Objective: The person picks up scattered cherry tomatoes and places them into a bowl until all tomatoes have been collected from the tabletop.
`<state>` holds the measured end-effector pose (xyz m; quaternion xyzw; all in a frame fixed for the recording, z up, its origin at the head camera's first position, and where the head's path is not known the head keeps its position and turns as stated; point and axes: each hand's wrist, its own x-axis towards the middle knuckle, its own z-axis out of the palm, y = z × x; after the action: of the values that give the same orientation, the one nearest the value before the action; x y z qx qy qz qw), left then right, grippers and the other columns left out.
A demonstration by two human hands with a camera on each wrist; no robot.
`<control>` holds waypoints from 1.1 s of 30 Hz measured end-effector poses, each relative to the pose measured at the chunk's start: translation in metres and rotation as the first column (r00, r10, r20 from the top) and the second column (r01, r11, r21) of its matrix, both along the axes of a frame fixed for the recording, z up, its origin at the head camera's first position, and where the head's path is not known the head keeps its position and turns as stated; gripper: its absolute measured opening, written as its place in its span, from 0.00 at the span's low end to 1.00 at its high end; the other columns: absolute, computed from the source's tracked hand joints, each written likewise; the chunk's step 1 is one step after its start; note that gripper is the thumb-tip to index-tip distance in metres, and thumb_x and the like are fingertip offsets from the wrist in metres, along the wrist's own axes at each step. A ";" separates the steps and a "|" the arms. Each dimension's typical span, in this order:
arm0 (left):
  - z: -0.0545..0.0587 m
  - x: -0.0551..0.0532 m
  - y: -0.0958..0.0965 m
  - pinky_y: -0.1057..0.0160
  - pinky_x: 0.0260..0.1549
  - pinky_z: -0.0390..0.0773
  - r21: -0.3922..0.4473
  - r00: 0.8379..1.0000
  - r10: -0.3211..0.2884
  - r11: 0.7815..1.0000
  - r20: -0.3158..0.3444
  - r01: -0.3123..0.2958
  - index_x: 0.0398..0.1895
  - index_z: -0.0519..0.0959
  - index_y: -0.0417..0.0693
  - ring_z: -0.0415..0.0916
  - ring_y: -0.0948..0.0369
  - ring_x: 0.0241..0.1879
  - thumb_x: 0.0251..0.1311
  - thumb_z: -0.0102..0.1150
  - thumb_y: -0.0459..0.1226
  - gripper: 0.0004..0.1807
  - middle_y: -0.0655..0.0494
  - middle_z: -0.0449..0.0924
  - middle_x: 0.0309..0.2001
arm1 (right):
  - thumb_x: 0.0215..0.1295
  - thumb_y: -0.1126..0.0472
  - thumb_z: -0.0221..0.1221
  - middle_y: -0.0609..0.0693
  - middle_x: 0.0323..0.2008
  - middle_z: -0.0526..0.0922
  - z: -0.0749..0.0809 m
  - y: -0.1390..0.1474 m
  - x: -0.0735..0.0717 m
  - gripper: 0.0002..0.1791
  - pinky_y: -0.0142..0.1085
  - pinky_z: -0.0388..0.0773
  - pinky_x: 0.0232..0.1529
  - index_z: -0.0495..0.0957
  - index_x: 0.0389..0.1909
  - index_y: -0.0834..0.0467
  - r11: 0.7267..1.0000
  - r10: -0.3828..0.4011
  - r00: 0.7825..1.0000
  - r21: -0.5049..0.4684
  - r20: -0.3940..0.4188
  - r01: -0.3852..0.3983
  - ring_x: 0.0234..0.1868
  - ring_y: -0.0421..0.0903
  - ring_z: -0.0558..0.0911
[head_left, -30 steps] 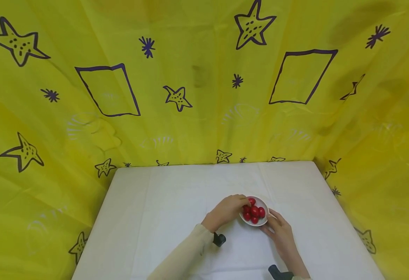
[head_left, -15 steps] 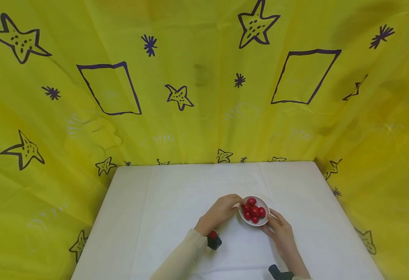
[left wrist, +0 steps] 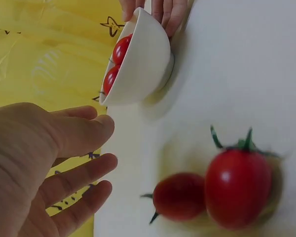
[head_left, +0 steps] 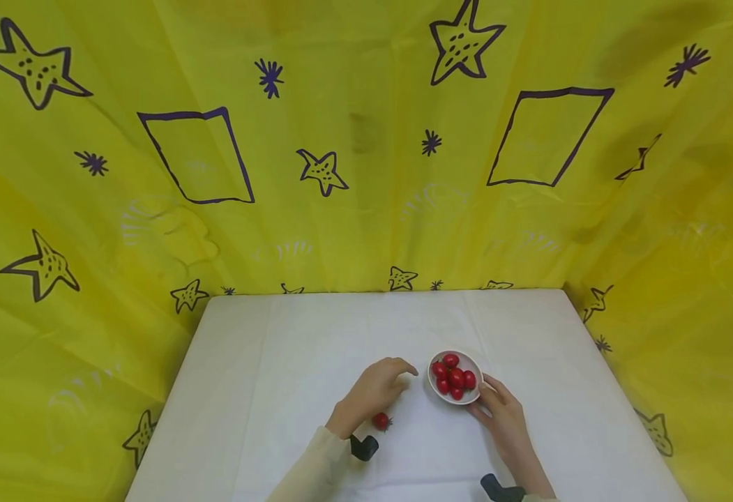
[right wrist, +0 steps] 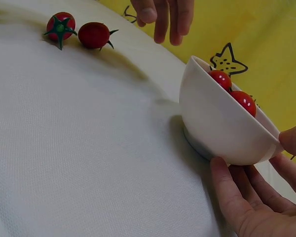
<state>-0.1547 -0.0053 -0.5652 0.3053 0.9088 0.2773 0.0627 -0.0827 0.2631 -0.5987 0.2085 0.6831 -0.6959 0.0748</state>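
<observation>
My right hand (head_left: pixel 505 417) holds a white bowl (right wrist: pixel 222 123), its thumb at the rim and its fingers under the side. Several red cherry tomatoes (head_left: pixel 457 378) lie in the bowl. To the left of it, my left hand (head_left: pixel 374 392) hovers over the table, holding nothing, its fingers loosely bent. Two loose tomatoes with green stems rest on the white cloth: a larger-looking tomato (left wrist: pixel 238 187) and, beside it, another tomato (left wrist: pixel 179 196). Only one loose tomato (head_left: pixel 381 421) shows in the head view, by the left wrist; the other is hidden there.
A white cloth (head_left: pixel 303 348) covers the table. Yellow curtains (head_left: pixel 366 230) with drawn stars hang behind it and along both sides. A dark wrist mount (head_left: pixel 365 448) sits on the left wrist, and another dark mount (head_left: pixel 501 489) on the right.
My left hand has drawn back from the bowl, leftward and toward me, uncovering a loose tomato on the cloth. The right hand and the bowl have stayed in place.
</observation>
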 end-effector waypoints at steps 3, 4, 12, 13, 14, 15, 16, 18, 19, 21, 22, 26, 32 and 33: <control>0.000 0.001 -0.010 0.58 0.64 0.80 0.021 0.998 0.007 1.000 0.057 -0.008 0.56 0.85 0.56 0.81 0.62 0.57 0.70 0.63 0.36 0.13 0.62 0.85 0.58 | 0.84 0.51 0.47 0.69 0.76 0.62 0.000 0.000 0.000 0.32 0.37 0.83 0.60 0.56 0.80 0.60 1.000 -0.001 1.000 -0.004 -0.005 0.001 0.48 0.24 0.80; 0.000 0.001 -0.013 0.56 0.64 0.80 0.033 0.996 0.011 0.999 0.089 -0.014 0.56 0.85 0.56 0.80 0.62 0.57 0.71 0.63 0.36 0.14 0.62 0.85 0.59 | 0.84 0.51 0.47 0.68 0.76 0.62 0.001 0.000 0.000 0.32 0.36 0.83 0.60 0.56 0.80 0.60 1.000 -0.003 1.000 -0.005 -0.004 0.003 0.47 0.23 0.80; -0.007 -0.006 -0.040 0.52 0.63 0.80 0.079 0.961 0.012 0.996 0.277 -0.035 0.55 0.85 0.58 0.79 0.61 0.56 0.71 0.60 0.33 0.15 0.63 0.86 0.55 | 0.84 0.51 0.47 0.68 0.77 0.62 0.000 -0.001 -0.001 0.32 0.37 0.83 0.60 0.55 0.81 0.60 1.000 -0.005 1.000 -0.009 0.010 0.005 0.46 0.23 0.80; -0.008 -0.008 -0.043 0.52 0.63 0.81 0.079 0.960 -0.003 0.997 0.278 -0.020 0.54 0.86 0.58 0.80 0.61 0.55 0.71 0.59 0.31 0.16 0.64 0.86 0.55 | 0.84 0.51 0.48 0.68 0.77 0.62 0.000 -0.001 -0.001 0.32 0.37 0.83 0.60 0.55 0.81 0.60 1.000 -0.004 1.000 -0.009 0.011 0.004 0.47 0.24 0.80; -0.009 -0.009 -0.046 0.54 0.63 0.81 0.075 0.960 -0.017 0.997 0.279 -0.004 0.54 0.86 0.59 0.80 0.61 0.55 0.71 0.58 0.30 0.17 0.65 0.86 0.54 | 0.84 0.51 0.47 0.68 0.77 0.62 -0.001 -0.001 -0.001 0.32 0.37 0.83 0.60 0.55 0.81 0.60 1.000 -0.004 1.000 -0.009 0.011 0.004 0.47 0.23 0.80; -0.010 -0.010 -0.049 0.55 0.64 0.80 0.068 0.962 -0.035 0.998 0.271 0.018 0.54 0.86 0.59 0.80 0.62 0.55 0.70 0.57 0.29 0.18 0.65 0.86 0.54 | 0.84 0.51 0.47 0.68 0.77 0.62 0.000 0.000 -0.001 0.32 0.37 0.83 0.60 0.55 0.81 0.60 1.000 -0.003 1.000 -0.008 0.011 0.003 0.46 0.23 0.80; -0.011 -0.011 -0.051 0.55 0.64 0.80 0.060 0.963 -0.054 0.997 0.263 0.039 0.54 0.86 0.58 0.81 0.62 0.56 0.70 0.56 0.27 0.19 0.65 0.87 0.54 | 0.84 0.51 0.47 0.68 0.77 0.62 0.000 0.000 -0.001 0.32 0.37 0.83 0.60 0.55 0.81 0.60 1.000 -0.003 1.000 -0.009 0.011 0.003 0.46 0.22 0.80; -0.012 -0.010 -0.056 0.57 0.65 0.79 0.046 0.965 -0.086 0.996 0.248 0.077 0.54 0.86 0.58 0.81 0.63 0.56 0.68 0.56 0.25 0.21 0.66 0.87 0.54 | 0.84 0.51 0.47 0.68 0.77 0.62 0.001 0.000 -0.001 0.32 0.37 0.82 0.61 0.55 0.81 0.60 1.000 0.002 1.000 -0.004 0.012 -0.001 0.47 0.23 0.80; -0.012 -0.009 -0.057 0.57 0.65 0.79 0.040 0.966 -0.104 0.994 0.234 0.098 0.54 0.86 0.57 0.81 0.63 0.56 0.68 0.56 0.24 0.21 0.65 0.87 0.54 | 0.84 0.51 0.47 0.68 0.77 0.62 0.001 0.000 -0.001 0.32 0.37 0.82 0.61 0.55 0.81 0.60 1.000 0.005 1.000 0.000 0.013 -0.005 0.50 0.25 0.80; -0.012 -0.007 -0.059 0.58 0.65 0.79 0.030 0.967 -0.134 0.991 0.217 0.131 0.55 0.86 0.55 0.81 0.63 0.56 0.67 0.58 0.25 0.20 0.64 0.87 0.53 | 0.85 0.52 0.47 0.68 0.77 0.62 0.001 0.000 -0.001 0.32 0.37 0.82 0.61 0.54 0.81 0.59 1.000 0.008 1.000 0.005 0.016 -0.008 0.56 0.32 0.81; -0.012 -0.006 -0.060 0.58 0.65 0.79 0.028 0.967 -0.146 0.989 0.210 0.143 0.55 0.86 0.54 0.81 0.63 0.56 0.67 0.59 0.25 0.20 0.64 0.88 0.53 | 0.85 0.52 0.46 0.68 0.77 0.62 0.001 0.000 -0.001 0.31 0.38 0.81 0.62 0.54 0.81 0.59 1.000 0.009 1.000 0.008 0.019 -0.009 0.61 0.37 0.81; -0.013 -0.005 -0.060 0.60 0.64 0.79 0.009 0.969 -0.168 0.986 0.179 0.169 0.54 0.87 0.52 0.82 0.63 0.55 0.67 0.62 0.28 0.16 0.62 0.88 0.52 | 0.85 0.53 0.45 0.68 0.77 0.62 0.001 -0.001 -0.002 0.31 0.39 0.81 0.62 0.54 0.81 0.59 1.000 0.009 1.000 0.012 0.024 -0.010 0.72 0.54 0.74; -0.016 -0.005 -0.060 0.63 0.62 0.79 -0.019 0.977 -0.159 0.986 0.144 0.163 0.53 0.86 0.52 0.81 0.65 0.53 0.66 0.67 0.32 0.14 0.63 0.88 0.51 | 0.84 0.51 0.47 0.67 0.77 0.62 0.000 -0.001 -0.002 0.32 0.37 0.82 0.61 0.55 0.81 0.59 1.000 0.001 1.000 0.016 0.019 -0.002 0.68 0.47 0.78; -0.017 -0.005 -0.060 0.63 0.62 0.79 -0.019 0.978 -0.158 0.987 0.138 0.163 0.53 0.86 0.52 0.80 0.65 0.52 0.66 0.67 0.32 0.14 0.63 0.88 0.51 | 0.84 0.50 0.47 0.67 0.77 0.63 0.000 -0.001 -0.001 0.32 0.36 0.82 0.60 0.56 0.81 0.59 1.000 -0.001 1.000 0.015 0.018 0.001 0.66 0.44 0.79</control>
<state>-0.1592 -0.0656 -0.5824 0.3571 0.8789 0.2777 0.1511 -0.0841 0.2619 -0.5991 0.2154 0.6874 -0.6891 0.0791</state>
